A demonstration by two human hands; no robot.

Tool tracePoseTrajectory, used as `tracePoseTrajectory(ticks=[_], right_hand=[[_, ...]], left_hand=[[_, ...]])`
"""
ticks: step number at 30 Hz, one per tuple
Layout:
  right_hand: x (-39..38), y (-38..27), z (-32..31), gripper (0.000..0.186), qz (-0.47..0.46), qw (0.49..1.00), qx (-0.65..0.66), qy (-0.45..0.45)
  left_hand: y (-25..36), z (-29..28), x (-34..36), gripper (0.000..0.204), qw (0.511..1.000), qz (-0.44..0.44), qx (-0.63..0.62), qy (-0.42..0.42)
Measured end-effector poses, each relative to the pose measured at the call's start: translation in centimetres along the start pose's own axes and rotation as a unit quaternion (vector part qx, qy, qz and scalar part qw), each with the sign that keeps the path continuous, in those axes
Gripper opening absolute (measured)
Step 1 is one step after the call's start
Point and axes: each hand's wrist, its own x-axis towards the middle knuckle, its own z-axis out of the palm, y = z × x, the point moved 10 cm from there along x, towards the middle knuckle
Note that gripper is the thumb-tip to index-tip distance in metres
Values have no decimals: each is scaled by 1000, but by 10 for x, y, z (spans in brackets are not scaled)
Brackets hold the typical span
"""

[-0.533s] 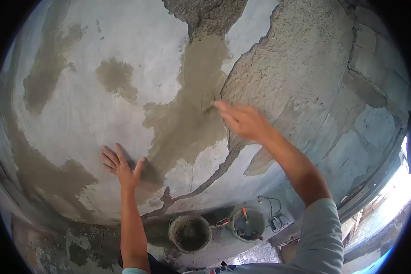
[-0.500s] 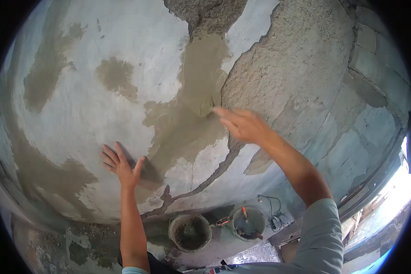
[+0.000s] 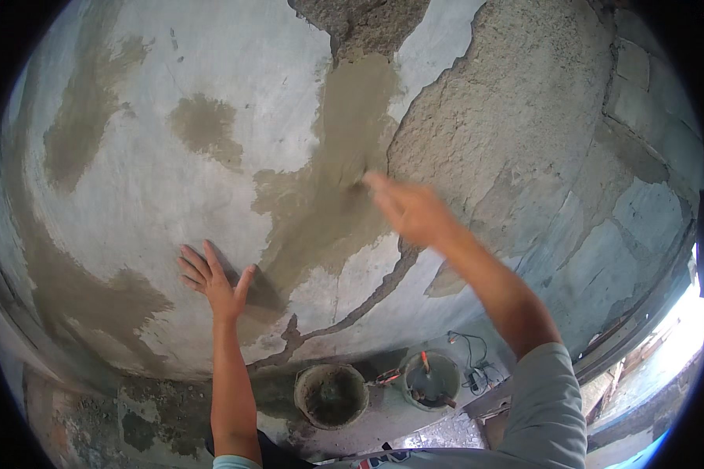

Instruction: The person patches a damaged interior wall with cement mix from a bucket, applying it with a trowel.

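Note:
My right hand (image 3: 414,211) is smeared by motion, its fingers bunched against a wide patch of wet grey-brown mortar (image 3: 356,109) on the wall. A dark, mortar-coloured shape shows at its fingertips, too blurred to name. Lower and to the left, my left hand (image 3: 215,281) lies flat on the pale wall (image 3: 156,195), fingers spread and holding nothing. The mortar patch runs down from a rough broken hollow (image 3: 368,27) at the top and passes between the two hands.
Rough bare render (image 3: 516,102) with a ragged edge covers the wall's right side. A jagged crack (image 3: 368,301) runs below the mortar. At the wall's foot stand a mortar bucket (image 3: 299,391) and a second bucket (image 3: 406,387) with tools in it. A dark cable (image 3: 477,352) lies beside them.
My right hand has shifted slightly on the mortar, now more blurred. My left hand stays flat on the wall. The whole view has moved a little.

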Motion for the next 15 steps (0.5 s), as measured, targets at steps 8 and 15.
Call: tracePoseTrajectory(ticks=[8,15], right_hand=[[-13,-29,-18,37,-111,990,-25,85],[55,-9,-97,37,26,994,8,104]], left_hand=[[2,4,-1,118,1000,3,7,-8],[2,-4,-3,119,1000,0,-8,-5]])
